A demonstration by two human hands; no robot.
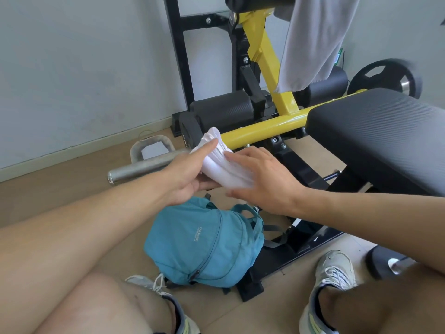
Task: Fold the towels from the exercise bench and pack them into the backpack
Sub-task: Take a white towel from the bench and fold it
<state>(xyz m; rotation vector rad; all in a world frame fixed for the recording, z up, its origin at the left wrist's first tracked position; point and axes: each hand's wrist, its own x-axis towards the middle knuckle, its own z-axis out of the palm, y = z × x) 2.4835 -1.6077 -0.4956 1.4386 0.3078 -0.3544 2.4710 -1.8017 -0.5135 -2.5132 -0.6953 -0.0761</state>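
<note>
Left hand point(186, 171) grips a folded white towel point(222, 165) from beneath, right hand point(262, 177) lies flat-fingered on top, both above a teal backpack point(202, 244) on the floor; grey towel point(313, 42) hangs over the exercise bench point(375, 131).

Home gym: exercise bench point(375, 131), weight plate point(385, 79).

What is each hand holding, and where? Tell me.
The left hand grips the folded white towel at its left end; the right hand presses flat on its right side.
</note>
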